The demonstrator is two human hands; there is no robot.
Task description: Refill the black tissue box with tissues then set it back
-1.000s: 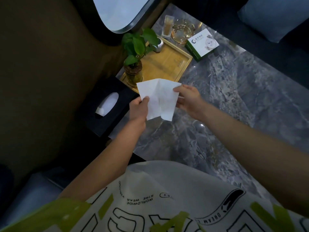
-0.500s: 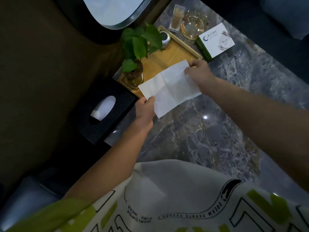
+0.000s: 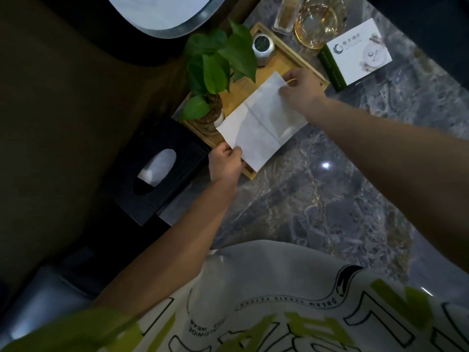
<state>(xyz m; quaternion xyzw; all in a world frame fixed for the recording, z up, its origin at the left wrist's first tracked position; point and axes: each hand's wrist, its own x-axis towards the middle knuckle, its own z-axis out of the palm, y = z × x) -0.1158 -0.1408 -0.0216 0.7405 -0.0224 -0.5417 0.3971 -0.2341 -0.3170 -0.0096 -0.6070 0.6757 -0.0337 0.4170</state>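
Note:
The black tissue box (image 3: 154,174) lies at the left edge of the marble table (image 3: 330,199), with a white tissue showing in its oval opening. A single white tissue (image 3: 258,123) is stretched flat above the wooden tray. My left hand (image 3: 224,165) pinches its near corner. My right hand (image 3: 300,88) pinches its far corner. The sheet is unfolded and shows crease lines.
A wooden tray (image 3: 286,62) holds a potted green plant (image 3: 215,69) and a small round metal jar (image 3: 262,47). Behind it stand a glass ashtray (image 3: 317,21) and a green-and-white box (image 3: 355,54). A dark wall runs along the left.
The tissue was half folded between my hands; both hands have moved apart and forward, spreading it flat over the tray. The view has also shifted closer.

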